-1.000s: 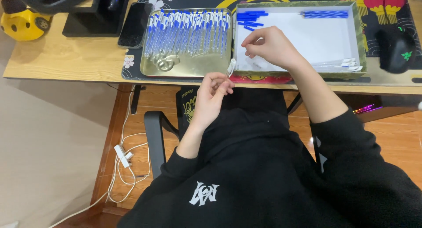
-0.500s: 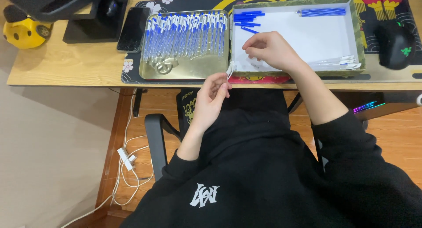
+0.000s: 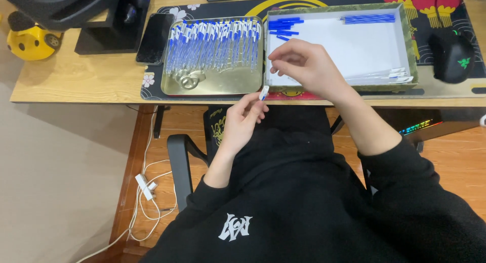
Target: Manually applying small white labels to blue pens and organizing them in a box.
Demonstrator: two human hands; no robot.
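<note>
Wooden desk (image 3: 76,80) with a patterned mat; compared with a second ago, the left hand (image 3: 242,122) has drawn its small white-and-blue pen part (image 3: 264,93), pinched at the fingertips, slightly down from the desk edge; just above the pinch, the right hand (image 3: 304,65) stays over the white-lined box (image 3: 412,50), fingertips closed, contents indiscernible. Up-left of the pinch sits the gold tray (image 3: 223,83) of blue pens (image 3: 212,40); the assembly step appears mid-way.
</note>
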